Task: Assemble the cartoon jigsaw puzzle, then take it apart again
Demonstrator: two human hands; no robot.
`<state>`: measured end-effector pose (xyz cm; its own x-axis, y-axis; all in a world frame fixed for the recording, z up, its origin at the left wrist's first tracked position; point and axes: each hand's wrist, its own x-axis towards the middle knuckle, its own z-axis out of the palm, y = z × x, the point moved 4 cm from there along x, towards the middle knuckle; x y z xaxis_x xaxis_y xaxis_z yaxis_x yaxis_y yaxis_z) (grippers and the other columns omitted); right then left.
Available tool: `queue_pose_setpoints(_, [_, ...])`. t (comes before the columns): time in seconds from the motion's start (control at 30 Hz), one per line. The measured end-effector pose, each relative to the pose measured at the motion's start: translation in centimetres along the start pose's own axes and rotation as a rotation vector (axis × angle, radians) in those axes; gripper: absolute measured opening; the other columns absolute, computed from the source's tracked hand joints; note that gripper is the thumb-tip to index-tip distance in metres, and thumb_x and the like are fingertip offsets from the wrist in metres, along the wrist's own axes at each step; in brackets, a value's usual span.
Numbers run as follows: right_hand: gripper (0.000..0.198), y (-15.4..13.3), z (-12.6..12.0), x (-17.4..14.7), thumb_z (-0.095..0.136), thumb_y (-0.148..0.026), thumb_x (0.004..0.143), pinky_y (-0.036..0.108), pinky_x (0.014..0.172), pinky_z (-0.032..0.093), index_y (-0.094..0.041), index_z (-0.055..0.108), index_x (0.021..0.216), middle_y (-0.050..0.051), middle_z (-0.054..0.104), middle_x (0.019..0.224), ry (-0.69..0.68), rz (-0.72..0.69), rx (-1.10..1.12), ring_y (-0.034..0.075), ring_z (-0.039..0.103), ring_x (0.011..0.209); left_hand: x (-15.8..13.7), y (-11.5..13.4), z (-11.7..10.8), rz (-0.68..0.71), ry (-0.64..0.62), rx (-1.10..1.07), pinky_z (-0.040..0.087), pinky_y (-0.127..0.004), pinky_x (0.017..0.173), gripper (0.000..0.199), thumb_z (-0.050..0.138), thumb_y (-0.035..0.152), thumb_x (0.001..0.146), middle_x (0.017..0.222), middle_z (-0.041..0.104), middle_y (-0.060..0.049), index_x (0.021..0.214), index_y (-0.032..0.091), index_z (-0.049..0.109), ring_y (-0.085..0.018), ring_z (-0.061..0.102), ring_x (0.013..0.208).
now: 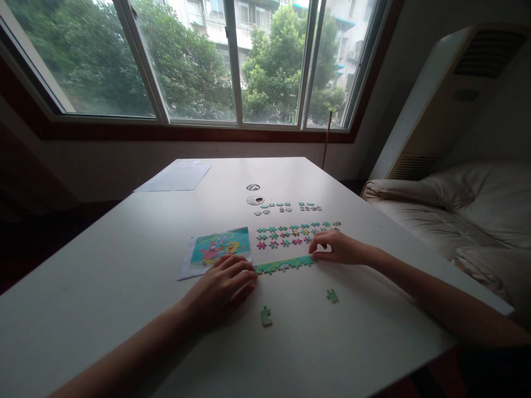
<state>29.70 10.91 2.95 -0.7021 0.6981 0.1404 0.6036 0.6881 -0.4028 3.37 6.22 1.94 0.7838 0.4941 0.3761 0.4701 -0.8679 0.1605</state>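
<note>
A strip of joined jigsaw pieces (285, 264), green and yellow, lies across the white table. My left hand (232, 279) rests at the strip's left end, its loosely bent fingers laid on the table and over the edge of the picture card. At the other end, my right hand (340, 247) pinches the strip's end piece between thumb and forefinger. One loose green jigsaw piece (266, 317) lies near my left hand, and another green piece (332, 296) lies below my right. The picture card (219, 246) shows cartoon figures on a teal ground.
Rows of loose jigsaw pieces (284, 235) lie beyond the strip, with smaller groups (286, 205) farther back. Two round items (255, 200) sit behind them. A paper sheet (174, 177) covers the table's far left corner. A sofa (440, 210) stands to the right.
</note>
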Motion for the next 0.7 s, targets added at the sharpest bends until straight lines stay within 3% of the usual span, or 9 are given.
queue_pose_setpoints(0.13, [0.012, 0.1, 0.0, 0.0, 0.058, -0.022, 0.080, 0.023, 0.061, 0.043, -0.017, 0.064, 0.088, 0.005, 0.064, 0.082, 0.009, -0.034, 0.014, 0.011, 0.053, 0.066, -0.1, -0.1, 0.1, -0.008, -0.006, 0.000, 0.038, -0.041, 0.088, 0.018, 0.044, 0.019, 0.089, 0.102, 0.060, -0.006, 0.101, 0.020, 0.057, -0.023, 0.049, 0.100])
queue_pose_setpoints(0.4, [0.021, -2.2, 1.2, -0.1, 0.049, -0.023, 0.087, 0.027, 0.076, 0.044, -0.018, 0.065, 0.100, 0.009, 0.063, 0.089, 0.046, -0.208, -0.018, 0.015, 0.055, 0.082, -0.1, -0.1, 0.3, -0.004, -0.034, -0.002, 0.037, -0.041, 0.091, 0.022, 0.043, 0.019, 0.089, 0.108, 0.059, -0.006, 0.108, 0.022, 0.055, -0.023, 0.048, 0.103])
queue_pose_setpoints(0.7, [0.023, -2.1, 1.6, -0.1, 0.046, -0.023, 0.088, 0.026, 0.074, 0.045, -0.016, 0.065, 0.099, 0.009, 0.061, 0.090, 0.001, -0.200, -0.030, 0.014, 0.055, 0.081, 0.0, 0.0, 0.3, -0.012, -0.069, -0.026, 0.037, -0.041, 0.092, 0.025, 0.046, 0.020, 0.088, 0.112, 0.057, -0.006, 0.112, 0.022, 0.053, -0.023, 0.047, 0.106])
